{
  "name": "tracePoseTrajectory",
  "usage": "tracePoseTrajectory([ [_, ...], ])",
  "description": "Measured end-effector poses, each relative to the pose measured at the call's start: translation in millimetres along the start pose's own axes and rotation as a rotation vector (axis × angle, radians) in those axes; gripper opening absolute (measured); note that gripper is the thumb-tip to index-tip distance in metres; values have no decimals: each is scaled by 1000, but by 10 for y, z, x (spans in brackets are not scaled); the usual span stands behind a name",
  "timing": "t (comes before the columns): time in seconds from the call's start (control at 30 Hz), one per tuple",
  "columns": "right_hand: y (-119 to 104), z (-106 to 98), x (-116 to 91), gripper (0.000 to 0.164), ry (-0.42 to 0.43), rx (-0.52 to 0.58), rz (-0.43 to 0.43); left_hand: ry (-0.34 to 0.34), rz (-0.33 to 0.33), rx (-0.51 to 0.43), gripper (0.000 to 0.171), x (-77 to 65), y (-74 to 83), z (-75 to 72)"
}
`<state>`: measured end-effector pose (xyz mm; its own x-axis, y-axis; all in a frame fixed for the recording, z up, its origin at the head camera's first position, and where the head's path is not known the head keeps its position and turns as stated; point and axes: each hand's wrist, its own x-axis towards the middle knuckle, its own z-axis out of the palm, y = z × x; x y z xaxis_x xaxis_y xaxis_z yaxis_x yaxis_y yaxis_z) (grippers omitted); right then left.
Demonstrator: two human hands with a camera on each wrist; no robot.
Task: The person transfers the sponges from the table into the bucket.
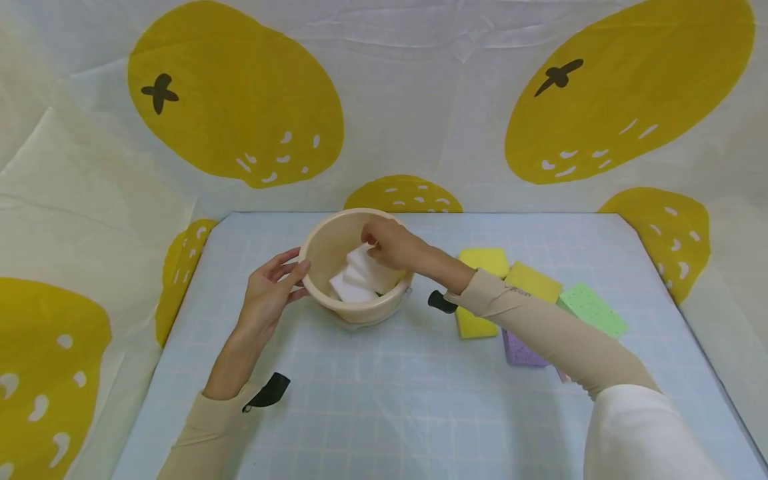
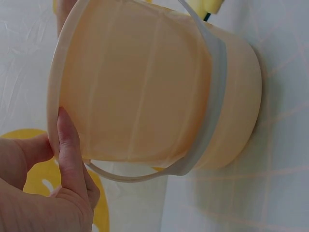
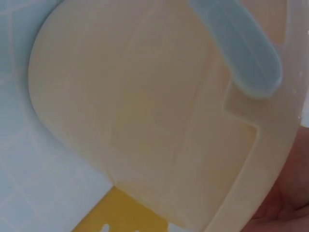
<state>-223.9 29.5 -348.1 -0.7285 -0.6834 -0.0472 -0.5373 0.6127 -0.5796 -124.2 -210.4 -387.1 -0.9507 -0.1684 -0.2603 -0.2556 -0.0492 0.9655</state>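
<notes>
A cream plastic bucket [image 1: 327, 250] stands on the table near its back edge, its grey handle [image 2: 217, 87] hanging down against the outside. With thumb and fingers, my left hand [image 1: 268, 287] grips the bucket's left rim. Over the right part of the opening, my right hand [image 1: 393, 245] reaches in with curled fingers and pinches a white sponge [image 1: 367, 263] at its upper edge. Below it in the bucket lies another white sponge piece [image 1: 351, 290], with a bit of yellow and green beside it. The right wrist view shows mostly bucket wall [image 3: 135, 106].
Right of the bucket, partly under my right forearm, lie yellow sponges [image 1: 534, 281], a green sponge [image 1: 593, 310], a purple sponge [image 1: 524, 350] and a sliver of pink. A pale blue checked cloth [image 1: 360, 413] covers the table. Lemon-printed sheeting [image 1: 420, 100] surrounds it.
</notes>
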Motion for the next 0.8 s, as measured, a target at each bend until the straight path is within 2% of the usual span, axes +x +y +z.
tracePoseTrajectory([
  [0.27,73,-112,-65,23,21,88,-36,5,0,9,60,1,-3,9],
  [0.5,72,-295,-206,26,38,173,-5,16,-4,25,59,-3,-19,-2],
  [0.7,109,-402,-348,24,82,205,-66,12,-6,22,60,-5,-14,2],
  [0.8,156,-441,-422,25,105,213,-67,6,-2,15,60,-6,-12,3],
])
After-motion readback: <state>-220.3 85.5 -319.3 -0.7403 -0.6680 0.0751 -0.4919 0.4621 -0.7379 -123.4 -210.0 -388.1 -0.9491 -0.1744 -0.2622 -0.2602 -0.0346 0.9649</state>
